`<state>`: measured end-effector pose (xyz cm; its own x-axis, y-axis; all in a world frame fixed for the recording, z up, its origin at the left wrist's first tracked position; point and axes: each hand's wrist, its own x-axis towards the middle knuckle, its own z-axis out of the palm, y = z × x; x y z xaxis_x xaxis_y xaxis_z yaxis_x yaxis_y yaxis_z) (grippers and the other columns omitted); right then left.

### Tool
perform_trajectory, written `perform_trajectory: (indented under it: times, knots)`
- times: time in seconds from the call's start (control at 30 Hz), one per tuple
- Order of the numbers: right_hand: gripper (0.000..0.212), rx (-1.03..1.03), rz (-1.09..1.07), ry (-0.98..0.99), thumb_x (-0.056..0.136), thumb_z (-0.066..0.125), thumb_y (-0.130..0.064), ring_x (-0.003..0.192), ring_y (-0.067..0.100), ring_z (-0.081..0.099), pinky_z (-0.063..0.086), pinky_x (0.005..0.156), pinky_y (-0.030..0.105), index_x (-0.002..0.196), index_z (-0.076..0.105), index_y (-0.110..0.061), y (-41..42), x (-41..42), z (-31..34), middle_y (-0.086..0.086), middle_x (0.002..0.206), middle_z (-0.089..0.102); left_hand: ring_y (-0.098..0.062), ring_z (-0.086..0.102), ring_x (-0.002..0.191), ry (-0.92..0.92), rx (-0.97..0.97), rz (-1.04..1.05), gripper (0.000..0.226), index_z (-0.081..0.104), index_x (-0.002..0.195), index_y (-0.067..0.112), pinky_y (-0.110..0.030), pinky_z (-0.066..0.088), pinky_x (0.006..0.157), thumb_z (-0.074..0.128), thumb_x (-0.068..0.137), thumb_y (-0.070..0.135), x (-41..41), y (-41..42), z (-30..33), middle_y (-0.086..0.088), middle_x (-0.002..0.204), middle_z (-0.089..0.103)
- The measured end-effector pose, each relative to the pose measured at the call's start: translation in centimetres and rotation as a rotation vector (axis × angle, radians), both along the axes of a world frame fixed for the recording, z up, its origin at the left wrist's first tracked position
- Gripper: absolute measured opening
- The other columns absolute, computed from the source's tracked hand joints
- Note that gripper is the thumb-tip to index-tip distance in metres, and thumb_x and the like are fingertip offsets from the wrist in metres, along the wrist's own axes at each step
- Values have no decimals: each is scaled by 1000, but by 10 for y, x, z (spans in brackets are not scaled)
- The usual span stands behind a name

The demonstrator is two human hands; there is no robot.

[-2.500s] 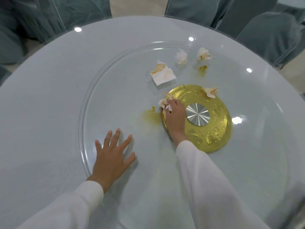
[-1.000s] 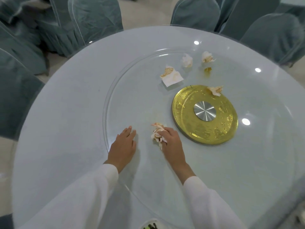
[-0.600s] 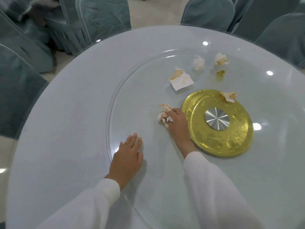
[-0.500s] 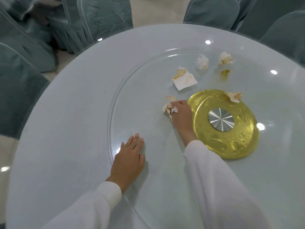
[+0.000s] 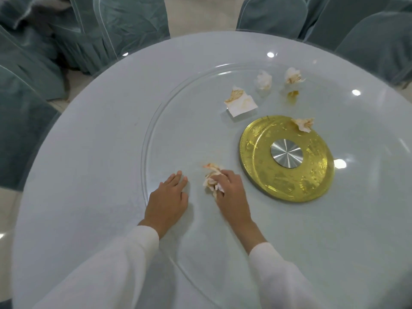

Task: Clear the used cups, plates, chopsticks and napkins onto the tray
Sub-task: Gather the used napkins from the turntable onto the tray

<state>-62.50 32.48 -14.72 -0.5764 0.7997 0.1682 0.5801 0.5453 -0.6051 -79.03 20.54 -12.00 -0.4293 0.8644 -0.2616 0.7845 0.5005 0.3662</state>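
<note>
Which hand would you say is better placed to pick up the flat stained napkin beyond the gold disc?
Probably the left hand: it rests open on the glass, while the right hand already grips a crumpled napkin. The flat napkin lies far ahead.

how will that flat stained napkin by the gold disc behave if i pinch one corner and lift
The flat napkin looks thin, so it would likely droop limply and weigh almost nothing. Its stains may be damp, so it could cling to the glass turntable or tear.

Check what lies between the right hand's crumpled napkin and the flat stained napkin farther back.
Only bare glass turntable separates the crumpled napkin from the flat napkin, per the head view.
</note>
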Motion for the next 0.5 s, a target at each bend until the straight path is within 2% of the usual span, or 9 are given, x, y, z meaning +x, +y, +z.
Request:
perform_trajectory:
  times: [0.07, 0.17, 0.2, 0.27, 0.37, 0.43, 0.5]
  knots:
    - [47, -2, 40, -30, 80, 69, 10, 105, 23, 54, 39, 94, 20, 116, 74, -19, -22, 29, 0, 0, 125, 62, -11, 21, 160, -44, 31, 32, 51, 44, 159, 22, -41, 24, 129, 37, 109, 21, -1, 2, 2, 5, 172, 27]
    - [48, -11, 90, -69, 82, 70, 9, 111, 23, 55, 45, 97, 25, 118, 73, -22, -40, 61, 0, -1, 129, 62, -17, 17, 161, -129, 17, 39, 49, 42, 160, 15, -44, 13, 130, 38, 111, 19, -2, 7, 6, -1, 174, 22]
    - [48, -13, 100, -76, 82, 71, 8, 112, 23, 56, 46, 97, 26, 118, 73, -22, -42, 68, 1, -1, 129, 61, -21, 18, 160, -150, 21, 43, 48, 44, 158, 13, -45, 15, 129, 40, 111, 19, 0, 7, 7, -5, 173, 24]
    - [46, -13, 103, -82, 81, 71, 8, 111, 23, 56, 47, 95, 26, 116, 74, -22, -41, 69, 3, -2, 127, 61, -25, 30, 155, -155, 73, 93, 44, 56, 151, 12, -42, 29, 123, 47, 108, 20, 8, 2, 9, -7, 167, 38]
    - [43, -8, 86, -87, 80, 71, 7, 108, 23, 56, 46, 93, 24, 112, 75, -21, -29, 54, 6, -1, 124, 62, -22, 46, 144, -49, 103, 65, 39, 67, 141, 23, -41, 47, 110, 54, 104, 24, 34, -14, 10, 3, 157, 54]
    - [43, -5, 75, -75, 80, 70, 8, 107, 25, 57, 43, 93, 22, 112, 75, -19, -16, 40, 8, 2, 124, 63, -24, 43, 148, -1, 76, -8, 43, 62, 146, 25, -43, 44, 113, 52, 105, 25, 50, -22, 5, 3, 161, 49]
    - [42, 1, 81, -68, 79, 70, 10, 106, 29, 58, 44, 93, 27, 113, 75, -16, 2, 26, 11, 6, 122, 65, -28, 36, 154, 59, 48, -51, 47, 54, 153, 22, -47, 33, 121, 48, 106, 24, 55, -24, -2, -1, 166, 41]
